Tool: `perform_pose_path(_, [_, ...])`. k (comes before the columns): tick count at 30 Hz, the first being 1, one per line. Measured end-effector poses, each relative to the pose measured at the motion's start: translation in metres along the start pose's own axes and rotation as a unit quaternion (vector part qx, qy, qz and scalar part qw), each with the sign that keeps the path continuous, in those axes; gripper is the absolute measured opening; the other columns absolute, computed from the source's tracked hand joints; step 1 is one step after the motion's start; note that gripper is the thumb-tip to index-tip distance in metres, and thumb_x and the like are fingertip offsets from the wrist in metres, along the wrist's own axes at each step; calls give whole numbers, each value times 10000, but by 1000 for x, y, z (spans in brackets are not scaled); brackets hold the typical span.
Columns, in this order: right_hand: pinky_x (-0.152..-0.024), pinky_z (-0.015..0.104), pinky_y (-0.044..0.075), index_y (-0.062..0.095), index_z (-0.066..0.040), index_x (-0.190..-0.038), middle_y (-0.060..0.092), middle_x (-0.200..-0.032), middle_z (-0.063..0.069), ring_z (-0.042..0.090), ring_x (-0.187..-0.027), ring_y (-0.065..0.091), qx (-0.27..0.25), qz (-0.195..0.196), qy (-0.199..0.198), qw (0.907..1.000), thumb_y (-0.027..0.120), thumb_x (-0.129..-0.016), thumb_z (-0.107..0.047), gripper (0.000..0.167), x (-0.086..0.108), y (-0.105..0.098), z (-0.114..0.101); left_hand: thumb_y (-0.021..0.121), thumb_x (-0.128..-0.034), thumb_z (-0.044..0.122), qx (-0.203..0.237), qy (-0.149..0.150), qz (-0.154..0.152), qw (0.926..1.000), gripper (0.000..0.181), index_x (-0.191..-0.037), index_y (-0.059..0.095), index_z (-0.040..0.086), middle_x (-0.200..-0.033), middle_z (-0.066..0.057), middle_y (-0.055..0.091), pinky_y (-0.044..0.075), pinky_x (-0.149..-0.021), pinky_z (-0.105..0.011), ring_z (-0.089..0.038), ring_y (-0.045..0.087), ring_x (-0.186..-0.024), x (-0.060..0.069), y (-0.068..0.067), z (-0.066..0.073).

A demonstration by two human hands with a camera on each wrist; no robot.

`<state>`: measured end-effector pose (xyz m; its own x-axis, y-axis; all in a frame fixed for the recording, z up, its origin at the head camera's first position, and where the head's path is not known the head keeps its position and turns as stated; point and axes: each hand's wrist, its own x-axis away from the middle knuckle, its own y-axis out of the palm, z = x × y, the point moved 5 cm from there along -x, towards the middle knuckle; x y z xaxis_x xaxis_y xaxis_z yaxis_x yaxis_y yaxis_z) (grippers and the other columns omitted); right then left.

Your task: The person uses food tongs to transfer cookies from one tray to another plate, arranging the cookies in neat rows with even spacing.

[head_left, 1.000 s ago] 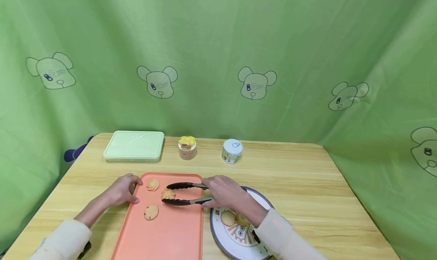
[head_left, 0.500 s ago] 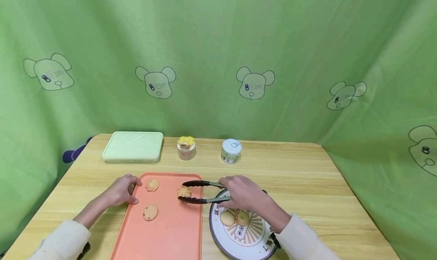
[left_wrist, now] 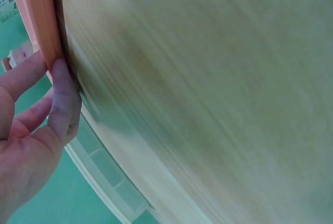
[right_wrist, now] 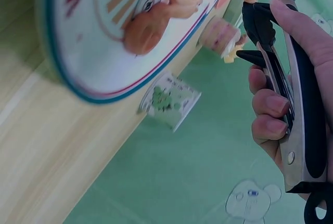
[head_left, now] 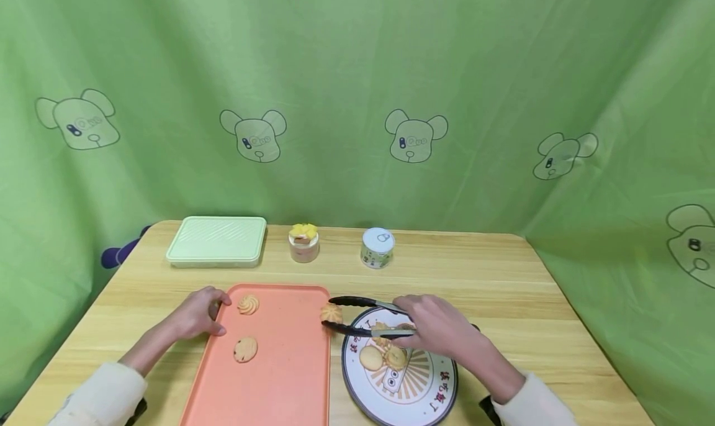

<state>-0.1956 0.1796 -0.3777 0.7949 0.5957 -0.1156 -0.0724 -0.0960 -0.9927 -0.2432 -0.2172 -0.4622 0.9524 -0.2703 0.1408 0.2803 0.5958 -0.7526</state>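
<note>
On the pale wood-grain table [head_left: 503, 289]: pink rectangular tray [head_left: 279, 376] touching left fingers [left_wrist: 65, 99], round white plate [head_left: 427, 385] below right fingers [right_wrist: 270, 103], flat mint box [head_left: 216, 240], pink-white cup [head_left: 304, 252], white-topped can [head_left: 377, 252] beyond both.

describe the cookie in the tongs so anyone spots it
On the wooden table, look near the far right corner of the pink tray, beside the plate. There, black-tipped tongs in the right hand hold a ridged cookie. Only it is gripped; the others lie on tray or plate.
</note>
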Motion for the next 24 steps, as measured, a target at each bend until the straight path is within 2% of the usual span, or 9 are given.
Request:
perform_pose_path(9, [-686,345,562,636,-34,-1111,712,-989,95,225,-778,682,214,109,370,9990,789,-686,-472,629,38,-13,20,827,-620,-21,-29,39,40,10000,493,-1052,594,-61,-964,-141,547,489,-598,-246,-169,570,-746,-1,0,0])
perform_pose_path(12, [-651,312,552,642,-49,-1090,713,-945,63,181,-731,669,244,165,494,9983,797,-676,-462,605,50,-17,25,826,-621,-20,-49,43,32,10000,492,-1054,595,-60,-973,-140,550,491,-598,-242,-165,575,-750,-1,0,-1])
perform_pose_path(18, [-543,240,468,644,-87,-1047,638,-771,-65,33,-608,534,223,293,640,9973,816,-650,-436,555,73,-23,36,825,-624,-19,-49,49,41,10000,493,-1056,592,-60,-972,-138,551,490,-601,-247,-165,572,-754,0,-1,-1])
perform_pose_path(24, [-523,239,434,644,-108,-1021,619,-776,-97,-3,-605,477,258,232,706,9969,820,-647,-423,520,93,-22,42,822,-629,-25,23,56,18,10000,490,-1058,589,-66,-969,-143,548,492,-601,-250,-169,571,-750,0,-2,2])
